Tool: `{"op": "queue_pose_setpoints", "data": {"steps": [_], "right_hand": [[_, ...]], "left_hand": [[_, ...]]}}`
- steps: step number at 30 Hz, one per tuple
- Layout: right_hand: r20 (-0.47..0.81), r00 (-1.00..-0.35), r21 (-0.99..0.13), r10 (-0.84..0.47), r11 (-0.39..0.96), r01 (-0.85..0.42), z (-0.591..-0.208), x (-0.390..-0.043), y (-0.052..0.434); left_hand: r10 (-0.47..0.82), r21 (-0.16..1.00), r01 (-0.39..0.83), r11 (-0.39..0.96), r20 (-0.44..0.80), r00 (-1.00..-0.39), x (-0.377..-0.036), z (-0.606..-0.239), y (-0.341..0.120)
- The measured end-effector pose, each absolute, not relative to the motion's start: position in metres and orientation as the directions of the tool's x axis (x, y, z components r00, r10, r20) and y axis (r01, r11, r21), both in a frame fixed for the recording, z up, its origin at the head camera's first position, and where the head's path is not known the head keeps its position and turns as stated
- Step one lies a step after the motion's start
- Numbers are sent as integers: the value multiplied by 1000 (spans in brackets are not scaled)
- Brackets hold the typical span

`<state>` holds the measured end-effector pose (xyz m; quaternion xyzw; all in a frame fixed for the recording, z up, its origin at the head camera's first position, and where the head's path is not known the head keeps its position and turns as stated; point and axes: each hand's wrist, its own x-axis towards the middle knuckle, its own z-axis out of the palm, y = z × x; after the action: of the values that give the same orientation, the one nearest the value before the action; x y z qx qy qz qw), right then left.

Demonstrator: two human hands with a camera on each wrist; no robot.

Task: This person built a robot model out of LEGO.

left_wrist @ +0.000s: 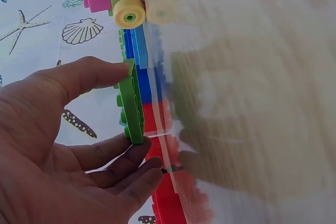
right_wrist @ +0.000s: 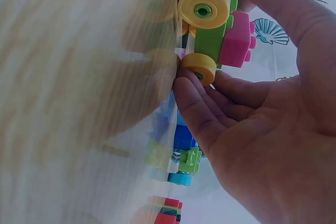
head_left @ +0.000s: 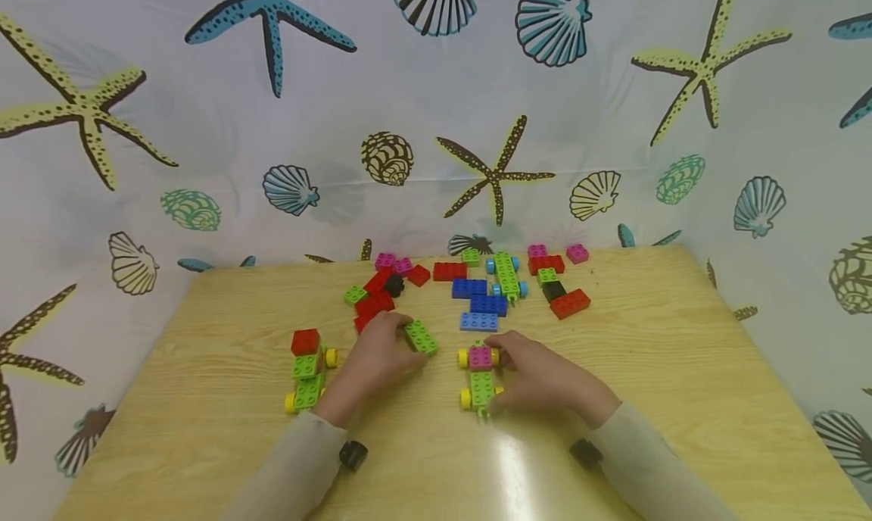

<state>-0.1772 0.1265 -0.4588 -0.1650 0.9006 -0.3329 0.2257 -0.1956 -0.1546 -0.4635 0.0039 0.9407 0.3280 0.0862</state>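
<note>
Left fingers: the left hand pinches a green brick by its two ends, thumb on one end and fingertips under the other; the grasp looks light, on edges only.
Right fingers: the right hand curls around a green wheeled chassis that carries a pink brick; one finger lies along the far side, the others tuck in beside a yellow wheel.
Brick's place: between thumb and fingertips, its long edge at the tabletop, studs facing the palm, just off the left hand's fingertips toward the chassis.
Chassis's place: inside the curve of the right hand, wheels toward the table, pink brick against the palm side.
Slip risk: since only the narrow ends are pinched, the green brick could twist out or drop if the squeeze shifts.
Roll risk: wheels may let the chassis creep away from the fingers if it is pushed from one side; the right fingers sit close to a wheel, not over the body.
Knock risk: red bricks lie just behind the left knuckles, and blue bricks just beyond both sets of fingertips, so a wide move could scatter them.
Apart: a second small car with a red brick stands outside the left wrist, clear of the fingers.
</note>
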Motion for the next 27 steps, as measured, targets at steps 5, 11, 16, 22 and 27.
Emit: {"op": "queue_pose_setpoints", "data": {"steps": [5,11,16,22,27], "right_hand": [[-295,-843,-682,-450,717,-144,-458,-178,126],[-293,-845,-682,-447,718,-143,-460,-179,127],[-283,-842,-685,-460,711,-158,-459,-178,128],[-284,-838,-684,-466,711,-163,-459,-178,129],[-266,-837,-686,-478,704,-184,-459,-178,129]], "left_hand": [[82,627,-21,778,-136,-987,-195,-461,-151],[120,672,8,741,-121,-985,-190,-458,-142],[155,687,52,725,-89,-984,-187,-455,-135],[212,710,104,696,-65,-975,-183,-454,-130],[249,722,136,678,-52,-967,-181,-453,-125]]}}
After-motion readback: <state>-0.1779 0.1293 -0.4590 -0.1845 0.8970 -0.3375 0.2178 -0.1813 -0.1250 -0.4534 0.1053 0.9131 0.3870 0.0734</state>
